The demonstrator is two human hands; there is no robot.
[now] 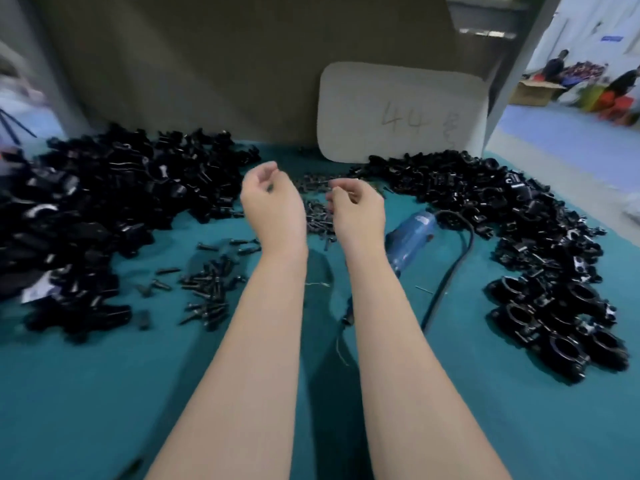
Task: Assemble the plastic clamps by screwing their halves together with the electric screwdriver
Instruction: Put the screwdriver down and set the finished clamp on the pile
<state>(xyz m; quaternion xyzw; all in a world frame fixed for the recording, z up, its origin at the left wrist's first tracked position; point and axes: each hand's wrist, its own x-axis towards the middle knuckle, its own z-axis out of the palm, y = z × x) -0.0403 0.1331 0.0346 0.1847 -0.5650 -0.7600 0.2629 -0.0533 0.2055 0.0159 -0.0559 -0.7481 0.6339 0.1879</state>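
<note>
Both my forearms reach out over the teal table [86,393]. My left hand [273,202] is raised, its fingers curled round a small dark thing that looks like a screw. Beside it my right hand [358,211] hangs with loosely curled fingers, and I see nothing in it. The blue electric screwdriver [412,237] lies on the cloth just right of my right wrist, with no hand on it. Loose black screws [207,289] lie left of my left forearm, and more screws [317,216] lie between my hands. Assembled black clamps [561,323] lie at the right.
A big heap of black clamp halves [104,202] fills the left, and another heap [485,188] curves round the far right. The screwdriver's black cable [450,271] runs toward me. A white board [401,112] marked 44 leans on the back wall. People sit far off at the right.
</note>
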